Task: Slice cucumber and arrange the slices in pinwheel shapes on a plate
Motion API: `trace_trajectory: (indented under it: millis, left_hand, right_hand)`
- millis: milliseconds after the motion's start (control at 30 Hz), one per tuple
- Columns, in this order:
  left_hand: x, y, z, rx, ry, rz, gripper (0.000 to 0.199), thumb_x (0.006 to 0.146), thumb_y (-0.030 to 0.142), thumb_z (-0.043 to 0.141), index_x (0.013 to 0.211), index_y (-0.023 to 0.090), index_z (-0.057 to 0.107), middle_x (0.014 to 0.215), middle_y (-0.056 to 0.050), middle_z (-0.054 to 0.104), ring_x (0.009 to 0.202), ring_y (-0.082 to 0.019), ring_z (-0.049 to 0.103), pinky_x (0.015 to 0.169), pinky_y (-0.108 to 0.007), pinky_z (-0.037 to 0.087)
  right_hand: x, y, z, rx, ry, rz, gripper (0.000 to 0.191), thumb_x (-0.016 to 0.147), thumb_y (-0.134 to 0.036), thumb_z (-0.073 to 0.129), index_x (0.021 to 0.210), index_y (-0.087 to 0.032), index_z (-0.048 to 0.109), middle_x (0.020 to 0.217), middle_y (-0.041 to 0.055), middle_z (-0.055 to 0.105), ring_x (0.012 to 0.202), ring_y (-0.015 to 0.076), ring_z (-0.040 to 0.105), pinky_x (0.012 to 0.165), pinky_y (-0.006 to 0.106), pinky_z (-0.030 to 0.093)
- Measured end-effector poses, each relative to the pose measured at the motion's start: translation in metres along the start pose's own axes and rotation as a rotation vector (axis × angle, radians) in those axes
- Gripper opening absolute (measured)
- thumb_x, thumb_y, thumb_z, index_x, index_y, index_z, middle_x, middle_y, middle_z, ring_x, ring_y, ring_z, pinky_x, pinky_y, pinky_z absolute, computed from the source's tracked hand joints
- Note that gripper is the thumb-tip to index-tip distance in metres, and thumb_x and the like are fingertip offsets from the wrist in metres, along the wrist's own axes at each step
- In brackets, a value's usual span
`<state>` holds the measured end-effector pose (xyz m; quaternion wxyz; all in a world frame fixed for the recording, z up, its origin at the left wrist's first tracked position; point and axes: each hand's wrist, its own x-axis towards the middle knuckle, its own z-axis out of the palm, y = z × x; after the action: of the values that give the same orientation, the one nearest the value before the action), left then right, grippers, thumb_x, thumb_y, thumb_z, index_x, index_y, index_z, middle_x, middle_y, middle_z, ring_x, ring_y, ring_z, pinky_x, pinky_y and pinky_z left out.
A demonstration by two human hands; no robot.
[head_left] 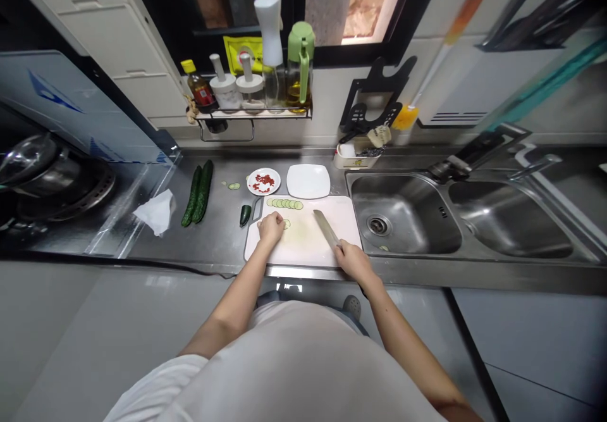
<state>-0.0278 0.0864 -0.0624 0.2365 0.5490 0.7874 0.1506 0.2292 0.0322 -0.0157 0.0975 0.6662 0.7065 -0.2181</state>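
A white cutting board (310,251) with a grey edge lies in front of me. My right hand (353,260) is closed round the handle of a kitchen knife (326,229), its blade angled up and left over the board. At the board's left side, my left hand (270,227) has its fingers pinched at a cucumber slice (287,224). Just beyond it, several overlapping cucumber slices (284,204) form a row near the far edge. A short cucumber piece (245,215) rests on the counter, left of the board.
Behind the board stand a plate of chopped red pieces (264,181) and a white square plate (308,180). Two whole cucumbers (198,193) and a crumpled white tissue (156,211) lie leftward. A double sink (403,213) is at right; a condiment rack (256,113) hangs behind.
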Motion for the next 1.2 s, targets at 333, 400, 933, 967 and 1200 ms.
trace_trajectory:
  millis: [333,400,933,967,1200]
  left_hand:
    - [0.019,-0.013,-0.008,-0.163,0.11,-0.139,0.008,0.079,0.028,0.063,0.084,0.022,0.066,0.086,-0.001,0.071,0.085,-0.017,0.064,0.079,-0.028,0.04]
    - [0.023,-0.015,-0.011,-0.16,0.13,-0.155,0.009,0.08,0.029,0.062,0.085,0.022,0.066,0.087,-0.002,0.072,0.086,-0.018,0.064,0.08,-0.029,0.04]
    - [0.034,-0.021,-0.017,0.038,0.191,-0.19,0.019,0.085,0.025,0.05,0.089,0.024,0.068,0.091,-0.008,0.073,0.097,-0.025,0.064,0.09,-0.038,0.037]
    - [0.034,-0.021,-0.017,0.056,0.195,-0.19,0.02,0.085,0.024,0.049,0.09,0.024,0.068,0.092,-0.009,0.073,0.097,-0.025,0.064,0.09,-0.038,0.037]
    - [0.029,-0.019,-0.018,0.071,0.198,-0.154,0.021,0.086,0.024,0.048,0.093,0.023,0.068,0.098,-0.012,0.071,0.102,-0.027,0.061,0.09,-0.039,0.035]
  right_hand:
    - [0.004,-0.005,0.009,0.008,0.008,-0.02,0.036,0.098,-0.037,0.032,0.108,-0.018,0.061,0.102,0.0127,0.07,0.094,0.0227,0.064,0.068,0.027,0.035]
    - [0.005,-0.005,0.008,0.013,0.008,-0.019,0.036,0.098,-0.037,0.032,0.108,-0.018,0.061,0.102,0.0129,0.07,0.094,0.023,0.064,0.068,0.027,0.035]
    - [0.004,-0.007,0.005,0.012,-0.019,0.003,0.034,0.098,-0.036,0.034,0.111,-0.018,0.06,0.104,0.0123,0.07,0.096,0.0215,0.064,0.072,0.026,0.037]
    - [0.004,-0.007,0.005,0.013,-0.019,0.003,0.034,0.098,-0.036,0.034,0.111,-0.018,0.06,0.104,0.0124,0.07,0.096,0.0216,0.064,0.072,0.026,0.037]
    - [0.004,-0.007,0.005,0.004,-0.022,-0.002,0.035,0.099,-0.037,0.033,0.11,-0.018,0.059,0.105,0.0126,0.07,0.096,0.0216,0.065,0.071,0.027,0.038]
